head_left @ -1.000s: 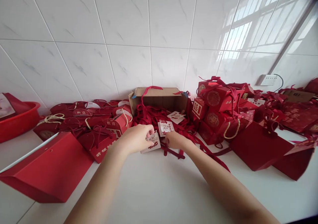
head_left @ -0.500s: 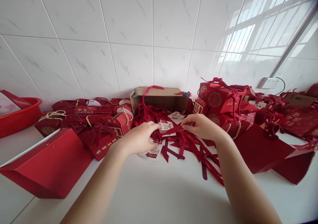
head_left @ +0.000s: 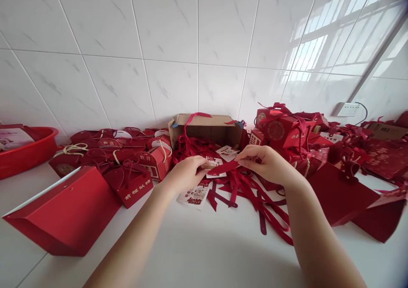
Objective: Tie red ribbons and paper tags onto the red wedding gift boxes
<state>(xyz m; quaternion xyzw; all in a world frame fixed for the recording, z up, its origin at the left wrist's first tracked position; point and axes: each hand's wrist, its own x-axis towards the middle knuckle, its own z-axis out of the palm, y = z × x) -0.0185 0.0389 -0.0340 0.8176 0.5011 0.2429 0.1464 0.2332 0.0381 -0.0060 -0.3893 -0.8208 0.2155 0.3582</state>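
Observation:
A red ribbon (head_left: 223, 167) is stretched between my two hands, low over the pile. My right hand (head_left: 266, 162) pinches its right end between thumb and fingertips. At the other end, my left hand (head_left: 188, 173) closes thumb and forefinger on the ribbon's tip. Beneath it lies a white card (head_left: 218, 175) with red print, partly covered. Another printed card (head_left: 195, 196) rests on the table below my left hand, and a third card (head_left: 228, 152) leans near the box opening. Loose red ribbons (head_left: 236, 188) spread beneath and to the right.
An open cardboard box (head_left: 205, 131) holding ribbons lies against the tiled wall. Red gift boxes with cord handles (head_left: 132, 185) crowd the left, beside a red paper bag (head_left: 68, 211) and a red basin (head_left: 38, 152). More red boxes (head_left: 287, 130) and bags are stacked right.
My left hand has moved slightly right and up, closing on the ribbon's left end. The ribbon is now drawn straighter between both hands. The view has shifted slightly.

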